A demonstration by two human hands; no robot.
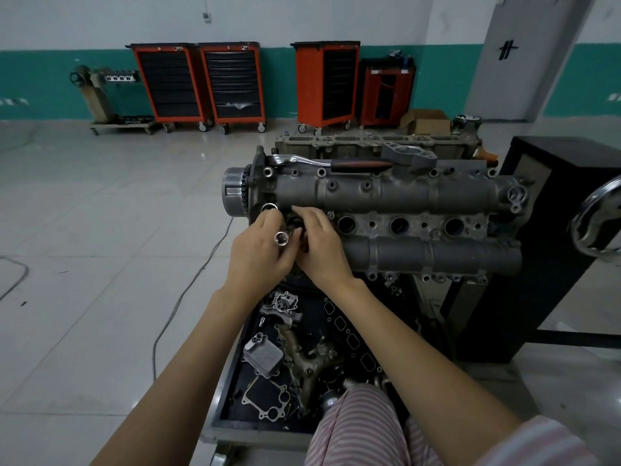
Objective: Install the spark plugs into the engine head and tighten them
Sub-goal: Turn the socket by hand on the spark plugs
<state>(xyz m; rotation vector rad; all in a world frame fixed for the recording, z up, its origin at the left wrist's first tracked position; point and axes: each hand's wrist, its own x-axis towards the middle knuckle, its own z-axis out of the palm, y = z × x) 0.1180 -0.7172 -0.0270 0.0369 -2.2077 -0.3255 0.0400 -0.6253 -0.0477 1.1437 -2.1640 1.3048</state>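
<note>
Here, left hand (258,250) curled round a chrome socket (281,237), right hand (317,243) pinching something unseen at the leftmost plug well (295,223) of the engine head (396,210). No spark plug visible. Probable risks: cross-threading from a tilted start, a drop down the well. Ratchet (336,162) on the head's far edge.

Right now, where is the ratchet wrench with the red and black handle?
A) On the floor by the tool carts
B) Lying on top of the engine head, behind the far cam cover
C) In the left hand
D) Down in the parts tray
B: the ratchet wrench lies untouched along the far top edge of the engine head, while both hands work at the leftmost plug hole, the left hand holding a socket.
</note>
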